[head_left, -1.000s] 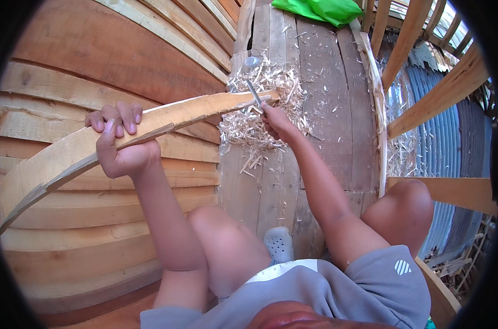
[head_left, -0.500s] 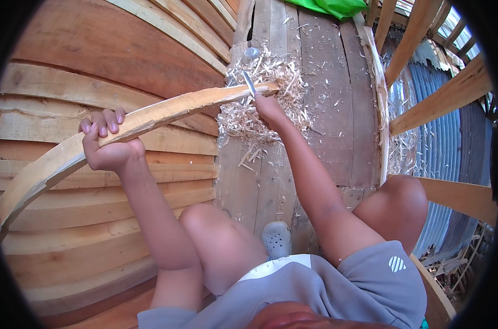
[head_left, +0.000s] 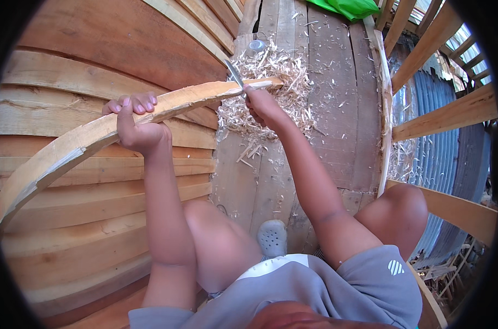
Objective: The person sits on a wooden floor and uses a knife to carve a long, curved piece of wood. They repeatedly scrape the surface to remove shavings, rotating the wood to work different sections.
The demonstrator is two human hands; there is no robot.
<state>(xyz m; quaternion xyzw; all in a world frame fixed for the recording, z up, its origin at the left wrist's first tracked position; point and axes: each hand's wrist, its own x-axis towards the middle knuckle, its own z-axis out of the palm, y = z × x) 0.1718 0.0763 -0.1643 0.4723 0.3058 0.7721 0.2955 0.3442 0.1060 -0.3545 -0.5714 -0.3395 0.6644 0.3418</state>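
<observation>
A long wooden board [head_left: 90,127], bowed in this view, slants from the lower left up to the wood shavings. My left hand [head_left: 138,123] is closed around its middle, fingers over the top edge and thumb on the near side. In my right hand [head_left: 261,105] is a knife [head_left: 235,74], its handle hidden in the closed fingers. The blade lies across the board close to its far end, pointing up and left. Pale, freshly cut wood shows along the board's near edge.
A heap of shavings [head_left: 276,118] covers the plank floor [head_left: 331,142] under the board's far end. Beside it stands a clear cup or jar [head_left: 255,47]. Plank walls rise at left; a wooden railing [head_left: 443,118] runs at right. A green bag [head_left: 345,6] lies at the back.
My left hand has slid along the board toward its far end. My right hand and the knife have shifted slightly left, and the blade tilts more to the left.
</observation>
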